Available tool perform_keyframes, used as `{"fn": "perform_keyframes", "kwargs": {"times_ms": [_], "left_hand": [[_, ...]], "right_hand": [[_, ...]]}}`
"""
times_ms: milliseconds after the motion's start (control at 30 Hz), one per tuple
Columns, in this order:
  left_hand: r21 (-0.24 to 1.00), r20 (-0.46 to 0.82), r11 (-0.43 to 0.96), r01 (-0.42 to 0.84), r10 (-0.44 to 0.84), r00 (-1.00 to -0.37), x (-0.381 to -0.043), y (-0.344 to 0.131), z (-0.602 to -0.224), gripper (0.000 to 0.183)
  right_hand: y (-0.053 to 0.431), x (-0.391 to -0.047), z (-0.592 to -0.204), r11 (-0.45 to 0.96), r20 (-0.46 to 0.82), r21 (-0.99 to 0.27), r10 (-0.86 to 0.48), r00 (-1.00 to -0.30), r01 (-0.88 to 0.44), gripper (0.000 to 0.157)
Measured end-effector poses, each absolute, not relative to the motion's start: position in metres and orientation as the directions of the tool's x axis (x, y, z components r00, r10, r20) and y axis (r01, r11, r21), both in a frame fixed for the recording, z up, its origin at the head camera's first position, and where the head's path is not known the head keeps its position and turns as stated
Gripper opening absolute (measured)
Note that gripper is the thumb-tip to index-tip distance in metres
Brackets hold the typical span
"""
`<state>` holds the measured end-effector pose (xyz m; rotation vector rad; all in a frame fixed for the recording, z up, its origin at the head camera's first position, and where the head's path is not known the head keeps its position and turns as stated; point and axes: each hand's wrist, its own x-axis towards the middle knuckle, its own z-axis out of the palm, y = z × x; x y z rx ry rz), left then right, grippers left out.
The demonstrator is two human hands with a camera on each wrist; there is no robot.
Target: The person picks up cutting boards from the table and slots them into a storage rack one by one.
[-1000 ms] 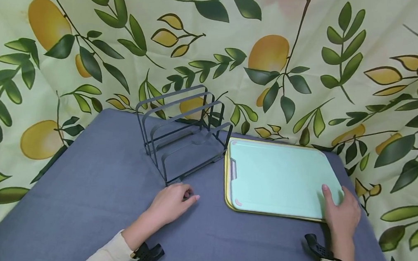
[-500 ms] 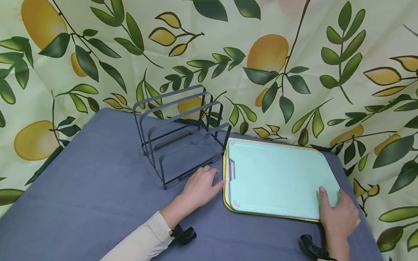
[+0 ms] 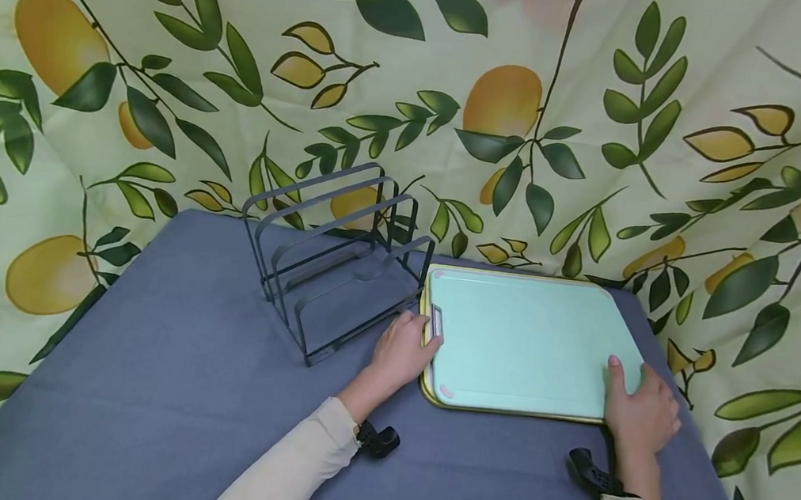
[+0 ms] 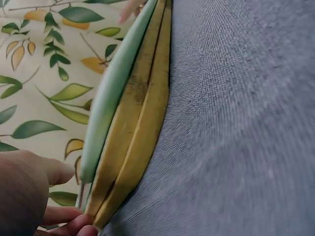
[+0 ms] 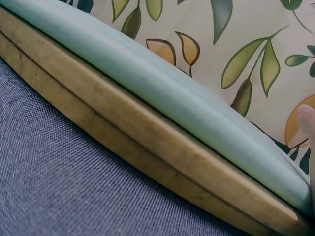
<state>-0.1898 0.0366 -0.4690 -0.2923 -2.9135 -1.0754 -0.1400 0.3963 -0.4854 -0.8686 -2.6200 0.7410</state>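
A mint-green cutting board (image 3: pixel 521 340) lies flat on top of two wood-coloured cutting boards (image 4: pixel 133 113), whose edges show in both wrist views. The mint board has a slot handle (image 3: pixel 436 321) at its left end. My left hand (image 3: pixel 398 353) is at that end, its fingertips touching the edges of the lower boards and its thumb just off the mint board in the left wrist view. My right hand (image 3: pixel 641 410) lies at the right end of the stack, fingers along the edge. In the right wrist view its thumb (image 5: pixel 306 118) stands above the mint board.
A dark metal rack (image 3: pixel 335 264) with several upright loops stands left of the stack, close to its upper left corner. Blue-grey cloth (image 3: pixel 167 388) covers the table. Behind hangs a curtain (image 3: pixel 403 60) printed with leaves and fruit.
My left hand has moved right and up from beside the rack's front corner to the left end of the boards. The right hand stays at the right end; boards and rack have not visibly moved.
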Motion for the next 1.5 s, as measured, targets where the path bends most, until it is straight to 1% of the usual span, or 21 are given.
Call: {"fn": "perform_keyframes", "kwargs": {"times_ms": [133, 300, 500, 767, 1000, 1133, 1267, 1400, 1500], "left_hand": [[0.671, 0.088, 0.729, 0.139, 0.107, -0.990, -0.194, 0.041, -0.475, 0.047], [0.706, 0.057, 0.705, 0.064, 0.033, -0.998, -0.195, 0.049, -0.474, 0.044], [0.729, 0.022, 0.684, 0.010, -0.010, -1.000, -0.199, 0.056, -0.472, 0.038], [0.719, 0.048, 0.695, -0.008, -0.060, -0.997, -0.206, 0.060, -0.478, 0.033], [0.740, 0.054, 0.673, 0.013, -0.040, -0.998, -0.211, 0.056, -0.482, 0.032], [0.781, 0.054, 0.625, 0.006, -0.057, -0.997, -0.212, 0.054, -0.485, 0.031], [0.828, 0.020, 0.560, -0.035, -0.092, -0.996, -0.211, 0.053, -0.485, 0.027], [0.903, -0.089, 0.412, -0.119, -0.092, -0.992, -0.210, 0.051, -0.476, 0.026], [0.948, -0.199, 0.248, -0.199, -0.024, -0.980, -0.210, 0.050, -0.464, 0.029]], "right_hand": [[0.395, -0.140, -0.485, 0.688, 0.098, -0.552, 0.615, -0.782, 0.471, 0.089], [0.395, -0.140, -0.484, 0.690, 0.106, -0.550, 0.616, -0.781, 0.470, 0.088], [0.394, -0.140, -0.483, 0.685, 0.100, -0.554, 0.619, -0.779, 0.473, 0.086], [0.395, -0.138, -0.483, 0.681, 0.095, -0.554, 0.623, -0.776, 0.478, 0.086], [0.394, -0.139, -0.484, 0.649, 0.122, -0.601, 0.652, -0.748, 0.467, 0.082], [0.393, -0.139, -0.487, 0.607, 0.140, -0.657, 0.681, -0.719, 0.447, 0.077], [0.393, -0.140, -0.489, 0.564, 0.138, -0.700, 0.709, -0.692, 0.438, 0.074], [0.394, -0.142, -0.490, 0.539, 0.140, -0.722, 0.728, -0.671, 0.433, 0.071], [0.394, -0.142, -0.490, 0.532, 0.145, -0.728, 0.736, -0.661, 0.433, 0.070]]}}
